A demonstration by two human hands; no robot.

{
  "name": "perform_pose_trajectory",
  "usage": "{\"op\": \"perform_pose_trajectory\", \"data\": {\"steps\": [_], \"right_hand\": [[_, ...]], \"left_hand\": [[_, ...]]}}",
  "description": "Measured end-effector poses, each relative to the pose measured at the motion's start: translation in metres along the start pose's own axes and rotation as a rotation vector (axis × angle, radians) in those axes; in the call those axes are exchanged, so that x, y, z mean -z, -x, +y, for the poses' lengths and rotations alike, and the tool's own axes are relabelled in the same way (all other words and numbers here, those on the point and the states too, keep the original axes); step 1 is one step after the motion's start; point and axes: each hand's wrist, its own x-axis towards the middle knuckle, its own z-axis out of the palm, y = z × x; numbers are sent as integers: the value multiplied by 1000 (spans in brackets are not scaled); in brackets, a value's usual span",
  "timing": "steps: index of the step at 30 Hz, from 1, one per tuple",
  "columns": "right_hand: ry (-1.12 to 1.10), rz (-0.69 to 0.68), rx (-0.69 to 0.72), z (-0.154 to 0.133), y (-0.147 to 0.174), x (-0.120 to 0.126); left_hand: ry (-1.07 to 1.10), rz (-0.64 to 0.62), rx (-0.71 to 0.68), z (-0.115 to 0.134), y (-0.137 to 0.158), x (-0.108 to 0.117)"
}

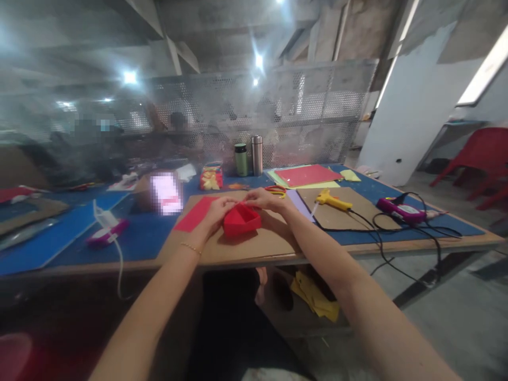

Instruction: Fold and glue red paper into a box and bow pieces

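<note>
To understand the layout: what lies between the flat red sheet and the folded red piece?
In the head view, the left hand lies between the flat red sheet and the folded red piece, above brown cardboard.

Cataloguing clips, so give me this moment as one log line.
left hand: on red box; right hand: on box; under: cardboard; nearby: red sheet, scissors, glue gun

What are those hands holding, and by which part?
A red box-like piece: the left hand has it at its far left side, the right hand at its far edge. Exact fingertip placement is too small to tell.
</note>
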Motion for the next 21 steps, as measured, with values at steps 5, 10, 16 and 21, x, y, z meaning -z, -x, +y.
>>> {"op": "perform_pose_trajectory", "data": {"steps": [5,10,16,21], "right_hand": [[-49,-50,26,-2,5,-1],[-12,-64,26,-3,5,-7],[8,-74,-46,1,4,-10],[-67,-119,-68,-4,8,-9]], "left_hand": [[48,-100,-48,1,5,-4],[-11,-141,-31,1,10,-8],[-82,-204,-23,0,11,-8],[-82,-175,-22,-4,12,-9]]}}
